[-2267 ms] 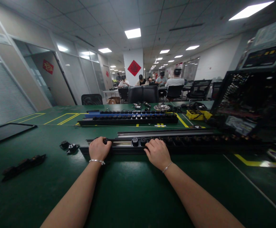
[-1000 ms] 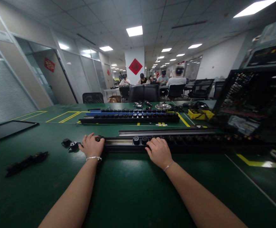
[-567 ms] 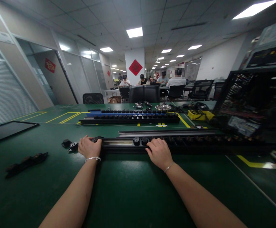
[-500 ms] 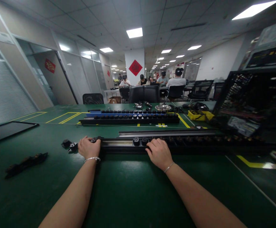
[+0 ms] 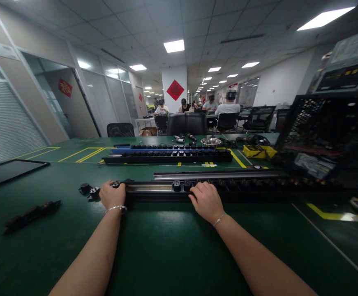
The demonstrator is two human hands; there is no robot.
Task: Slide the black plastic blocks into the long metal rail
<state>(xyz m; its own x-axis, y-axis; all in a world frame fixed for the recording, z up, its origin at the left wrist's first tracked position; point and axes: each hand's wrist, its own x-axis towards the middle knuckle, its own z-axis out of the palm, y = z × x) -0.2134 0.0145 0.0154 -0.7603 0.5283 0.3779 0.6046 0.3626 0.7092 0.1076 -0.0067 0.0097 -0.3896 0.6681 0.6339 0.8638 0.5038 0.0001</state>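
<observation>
A long black power strip housing [image 5: 158, 198] lies across the table in front of me, with a bare metallic channel along its left part. Black socket modules [image 5: 176, 186] sit in a row in it from the middle to the right. My left hand [image 5: 112, 196] is closed at the housing's left end, around a small black socket module [image 5: 116, 184] partly hidden by the fingers. My right hand [image 5: 207, 201] grips the housing near its middle, fingers over the top beside the modules. Loose black socket pieces [image 5: 93, 193] lie just left of my left hand.
Behind the housing lies a metallic rail [image 5: 215, 176]; farther back are another black strip [image 5: 166, 157], a blue one [image 5: 117, 149], a metal bowl [image 5: 211, 141] and a yellow tray [image 5: 259, 152]. A dark joined piece [image 5: 32, 216] and a flat black panel [image 5: 12, 170] lie left. Computer equipment [image 5: 323, 131] stands right.
My left hand has shifted slightly left along the housing's end, and the small black module shows more clearly beside its thumb. My right hand stays in place.
</observation>
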